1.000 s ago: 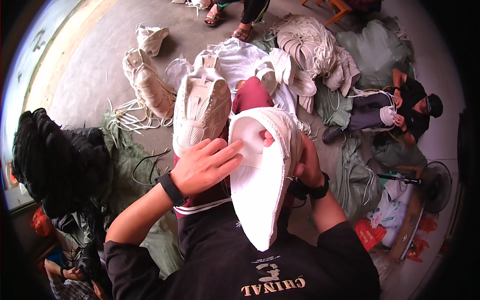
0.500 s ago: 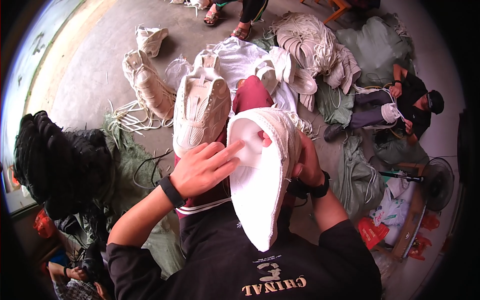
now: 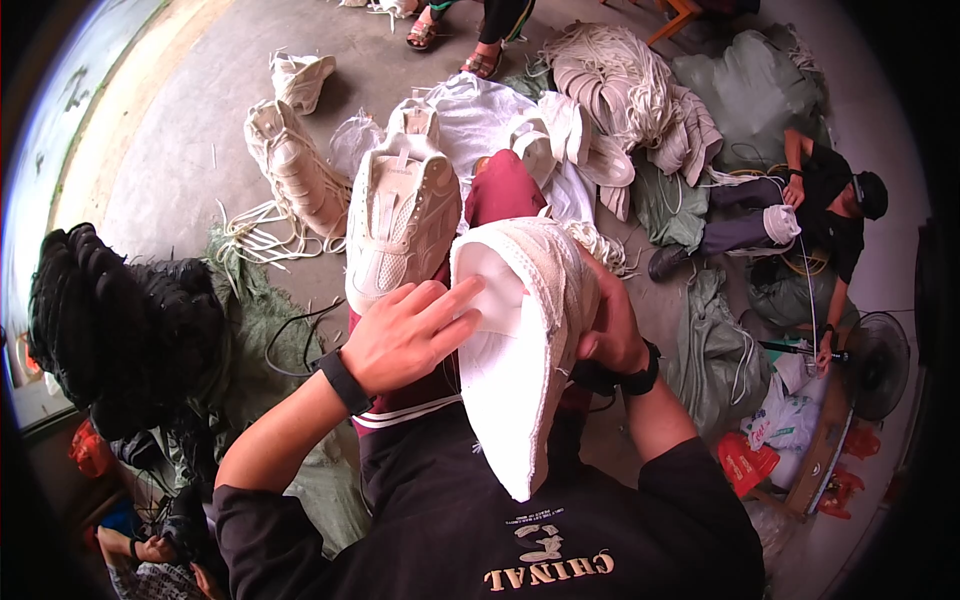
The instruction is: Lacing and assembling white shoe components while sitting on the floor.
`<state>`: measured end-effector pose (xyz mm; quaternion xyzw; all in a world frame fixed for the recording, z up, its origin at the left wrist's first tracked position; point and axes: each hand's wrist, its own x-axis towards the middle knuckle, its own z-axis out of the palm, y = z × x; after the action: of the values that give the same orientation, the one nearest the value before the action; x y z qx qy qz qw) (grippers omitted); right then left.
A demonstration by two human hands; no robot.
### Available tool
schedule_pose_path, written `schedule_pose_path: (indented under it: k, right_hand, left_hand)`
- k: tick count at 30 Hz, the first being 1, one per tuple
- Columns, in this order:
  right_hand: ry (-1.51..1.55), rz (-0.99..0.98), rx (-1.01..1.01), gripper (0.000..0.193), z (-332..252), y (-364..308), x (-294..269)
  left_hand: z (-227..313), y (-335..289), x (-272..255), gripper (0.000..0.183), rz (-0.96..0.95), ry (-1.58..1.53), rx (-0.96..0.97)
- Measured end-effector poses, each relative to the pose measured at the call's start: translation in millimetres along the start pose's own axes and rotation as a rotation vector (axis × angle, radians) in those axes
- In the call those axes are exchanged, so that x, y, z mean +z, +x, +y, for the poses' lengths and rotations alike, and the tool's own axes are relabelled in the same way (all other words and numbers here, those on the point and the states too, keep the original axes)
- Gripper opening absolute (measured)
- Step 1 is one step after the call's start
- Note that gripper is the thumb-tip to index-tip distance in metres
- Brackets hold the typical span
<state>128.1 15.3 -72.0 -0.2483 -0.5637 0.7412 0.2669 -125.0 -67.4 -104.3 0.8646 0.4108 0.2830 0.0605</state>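
Note:
A white and beige shoe upper (image 3: 505,385), its pale lining exposed and a stitched edge running round it, lies across my lap with its point toward my body. Wrapped round its right side is my right hand (image 3: 617,325), partly hidden behind the material. My left hand (image 3: 410,335) has its fingers stretched out, fingertips at the lining inside the upper's curved end. The left thumb is hidden. Just beyond that hand, over my left leg, rests another beige shoe upper (image 3: 397,205) with mesh panels and lace holes.
Stacked beige uppers (image 3: 295,170) and loose laces lie ahead left; a black bundle (image 3: 110,320) stands at left. Bundled pale pieces (image 3: 620,85) and green sacks (image 3: 745,90) lie far right. A co-worker (image 3: 840,205) sits right, near a fan (image 3: 878,365).
My right fingertips, earlier visible inside the upper's opening, are now out of sight there. The upper has shifted slightly. The co-worker at right has stretched one arm toward me, drawing out a cord.

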Motion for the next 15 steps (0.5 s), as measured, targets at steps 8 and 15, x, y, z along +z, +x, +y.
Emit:
schedule_pose_path:
  k: [8, 15]
  right_hand:
    - [-0.062, 0.010, -0.068, 0.101, -0.1, 2.0, 0.8]
    - [-0.015, 0.046, -0.053, 0.107, 4.5, -3.0, -1.7]
  left_hand:
    - [-0.7, -5.7, 5.0, 0.031, -0.017, -0.026, 0.006]
    - [3.0, -3.3, 2.0, 0.037, 0.064, -0.033, -0.019]
